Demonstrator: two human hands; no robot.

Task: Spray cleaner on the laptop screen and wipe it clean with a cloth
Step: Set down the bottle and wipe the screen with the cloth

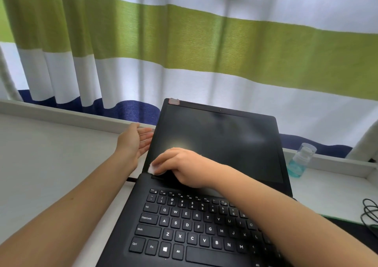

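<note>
The wiping step is in hand: the right hand (180,164) presses a small white cloth (152,168) in its grip at the laptop screen (221,142)'s lower left corner, the left hand (135,142), grip wide and empty, braces the lid's edge, the spray bottle (299,160) stands on the counter (51,154), and next should come strokes across the glass.

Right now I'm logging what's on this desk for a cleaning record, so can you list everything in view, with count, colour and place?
laptop: one, black, open at centre, screen dark.
tape: one small reddish piece, top left corner of the lid.
cloth: one, white, at the screen's lower left corner, mostly hidden under the right hand.
spray bottle: one, clear with blue liquid, upright on the ledge right of the laptop.
cables: dark, coiled, at the right edge.
curtain: one, white, green and navy stripes, behind.
desk: white.
left hand: open, beside the lid's left edge.
right hand: pressing the cloth to the screen.
</note>
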